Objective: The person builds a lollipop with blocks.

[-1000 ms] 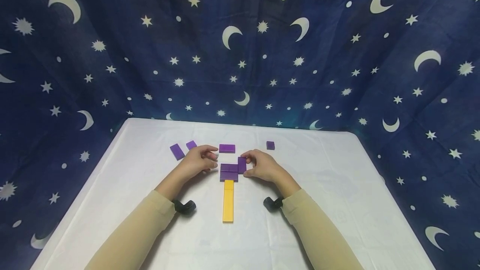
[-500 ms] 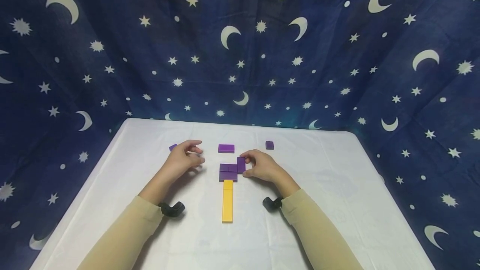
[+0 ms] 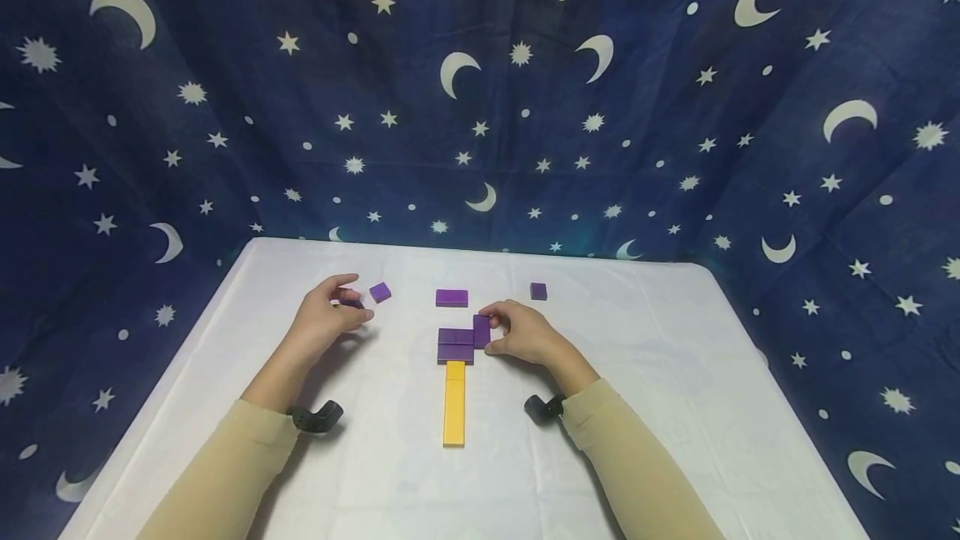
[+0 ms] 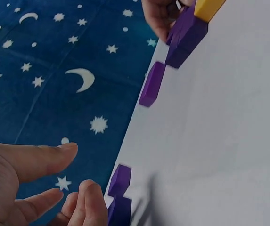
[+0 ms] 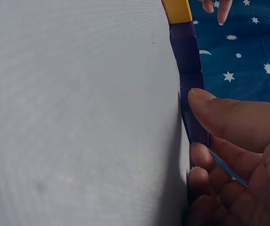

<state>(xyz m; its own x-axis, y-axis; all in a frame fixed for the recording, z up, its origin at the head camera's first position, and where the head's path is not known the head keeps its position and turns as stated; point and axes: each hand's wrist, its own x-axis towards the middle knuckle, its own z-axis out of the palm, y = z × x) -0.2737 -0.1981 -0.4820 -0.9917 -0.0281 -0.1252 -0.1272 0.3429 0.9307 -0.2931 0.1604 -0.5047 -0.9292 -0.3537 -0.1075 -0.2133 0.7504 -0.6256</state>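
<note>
My right hand (image 3: 525, 332) pinches an upright purple rectangular block (image 3: 482, 332) between thumb and fingers. That block lies against the right side of several purple blocks (image 3: 456, 346), which top a yellow strip (image 3: 454, 407). In the right wrist view, the thumb (image 5: 229, 113) presses the purple block's side. My left hand (image 3: 322, 311) hovers at the far left with thumb and fingers apart. It partly covers a purple block (image 4: 119, 212), and nothing is seen gripped. A small purple block (image 3: 380, 292) lies just right of its fingertips.
A purple rectangular block (image 3: 452, 298) lies behind the arrangement. Farther right sits a small dark purple block (image 3: 538, 292). Everything rests on a white-covered table (image 3: 637, 340), with a blue star-and-moon curtain (image 3: 480, 107) behind.
My left hand has moved left, away from the arrangement and over to the far-left purple block. The small purple block beside it shows again. My right hand stays on its block.
</note>
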